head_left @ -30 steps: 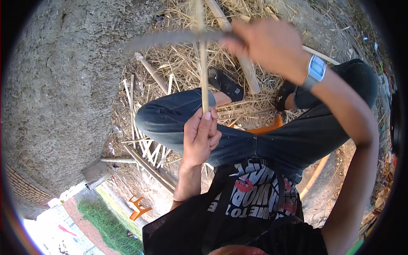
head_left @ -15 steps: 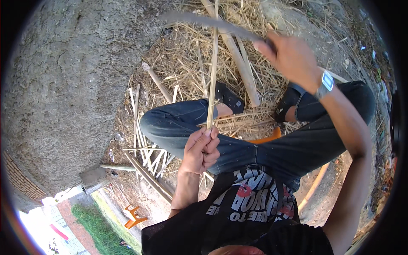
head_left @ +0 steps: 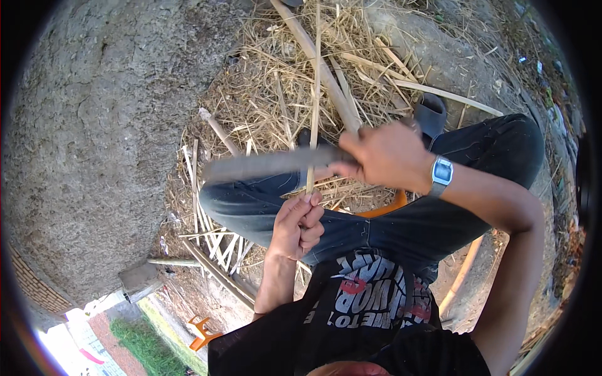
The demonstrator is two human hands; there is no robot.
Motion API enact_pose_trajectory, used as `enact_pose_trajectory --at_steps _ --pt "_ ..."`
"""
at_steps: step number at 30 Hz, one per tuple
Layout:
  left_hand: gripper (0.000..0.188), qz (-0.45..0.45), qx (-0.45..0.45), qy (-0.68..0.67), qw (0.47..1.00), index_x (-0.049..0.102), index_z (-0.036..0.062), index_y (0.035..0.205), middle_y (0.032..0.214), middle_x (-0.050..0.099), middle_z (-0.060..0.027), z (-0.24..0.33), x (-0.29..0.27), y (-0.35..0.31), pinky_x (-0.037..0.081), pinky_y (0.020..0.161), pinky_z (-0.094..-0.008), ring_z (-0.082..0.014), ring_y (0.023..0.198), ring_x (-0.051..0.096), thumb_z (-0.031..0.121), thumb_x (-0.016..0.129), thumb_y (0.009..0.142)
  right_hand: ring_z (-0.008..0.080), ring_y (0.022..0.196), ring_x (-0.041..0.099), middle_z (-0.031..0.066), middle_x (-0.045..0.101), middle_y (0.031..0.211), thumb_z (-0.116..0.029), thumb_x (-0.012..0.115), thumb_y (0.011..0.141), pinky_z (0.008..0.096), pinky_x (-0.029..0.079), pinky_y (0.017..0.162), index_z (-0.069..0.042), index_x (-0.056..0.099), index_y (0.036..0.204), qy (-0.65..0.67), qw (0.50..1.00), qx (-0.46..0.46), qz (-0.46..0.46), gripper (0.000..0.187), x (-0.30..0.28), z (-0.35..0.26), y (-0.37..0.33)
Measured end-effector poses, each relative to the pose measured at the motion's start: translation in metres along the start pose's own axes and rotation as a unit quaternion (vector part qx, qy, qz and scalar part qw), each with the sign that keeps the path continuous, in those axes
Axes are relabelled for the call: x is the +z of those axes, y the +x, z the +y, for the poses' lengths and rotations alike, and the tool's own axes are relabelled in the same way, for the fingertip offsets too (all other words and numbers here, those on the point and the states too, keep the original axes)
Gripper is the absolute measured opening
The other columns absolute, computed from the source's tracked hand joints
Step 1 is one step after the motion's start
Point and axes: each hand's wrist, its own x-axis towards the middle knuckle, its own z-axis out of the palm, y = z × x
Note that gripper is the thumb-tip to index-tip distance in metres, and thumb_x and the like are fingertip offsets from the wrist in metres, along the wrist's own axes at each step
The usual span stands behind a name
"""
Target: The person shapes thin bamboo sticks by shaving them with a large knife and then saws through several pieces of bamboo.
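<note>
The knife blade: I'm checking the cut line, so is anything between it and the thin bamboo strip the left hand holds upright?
Nothing visible stands between them. The knife blade in the right hand lies crosswise right at the bamboo strip, above the left hand. Loose straw lies only behind, on the ground.

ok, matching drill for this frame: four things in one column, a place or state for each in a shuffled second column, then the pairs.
Things:
1. thin bamboo strip
2. long knife
3. wristwatch
4. dark sandal

Places or states:
A. on the right wrist
B. lying on the straw by the right knee
C. held upright at its lower end by the left hand
D. gripped in the right hand, blade pointing to the person's left, blurred

Pairs: 1-C, 2-D, 3-A, 4-B
</note>
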Motion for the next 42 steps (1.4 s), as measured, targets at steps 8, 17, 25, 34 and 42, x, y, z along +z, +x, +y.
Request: enact_pose_trajectory --at_steps 8,17,25,34,42 --pt "0.022 -0.032 -0.008 0.038 0.999 0.045 0.0044 0.097 0.064 0.027 0.0061 -0.016 -0.030 -0.056 0.009 0.036 -0.0218 0.0000 0.044 0.015 0.021 0.041 0.111 0.0352 0.060 0.065 0.0179 0.061 0.065 -0.062 0.049 0.101 0.0497 0.051 0.058 -0.002 0.065 0.091 -0.058 0.952 0.266 0.143 0.062 -0.030 0.144 0.035" --pt "0.025 -0.048 0.062 0.056 0.995 0.047 0.0035 0.098 0.063 0.027 0.0061 -0.014 -0.048 -0.064 0.010 0.038 -0.0230 -0.0007 0.044 0.015 0.023 0.042 0.112 0.0239 0.047 0.046 0.0136 0.051 0.055 -0.061 0.050 0.103 0.0398 0.037 0.052 0.003 0.065 0.081 0.093 0.941 0.217 0.242 0.069 -0.038 0.104 0.019" --pt "0.027 -0.080 0.062 0.052 0.994 0.052 0.0013 0.102 0.064 0.027 0.0056 -0.009 -0.038 -0.053 0.014 0.041 -0.0231 -0.0022 0.044 0.018 0.024 0.042 0.112 0.0207 0.043 0.047 0.0086 0.047 0.050 -0.048 0.064 0.099 0.0361 0.034 0.046 -0.001 0.065 0.077 0.152 0.955 0.133 0.216 0.051 -0.041 0.049 0.019" --pt "0.022 -0.017 0.039 0.014 0.999 0.044 0.0076 0.099 0.062 0.024 0.0081 0.002 -0.005 -0.025 0.007 0.036 -0.0232 -0.0003 0.041 0.014 0.026 0.042 0.111 0.0292 0.053 0.065 0.0074 0.061 0.066 -0.059 0.068 0.091 0.0385 0.050 0.050 -0.012 0.069 0.094 0.080 0.990 -0.008 0.112 0.047 -0.004 -0.009 -0.006" --pt "0.022 -0.083 -0.015 -0.045 0.995 0.043 0.0065 0.098 0.063 0.024 0.0067 -0.012 -0.016 -0.033 0.007 0.034 -0.0227 0.0000 0.042 0.014 0.023 0.040 0.112 0.0271 0.052 0.064 0.0051 0.060 0.069 -0.063 0.061 0.093 0.0394 0.049 0.049 -0.018 0.068 0.096 -0.044 0.986 0.021 0.157 0.046 -0.008 0.020 0.008"
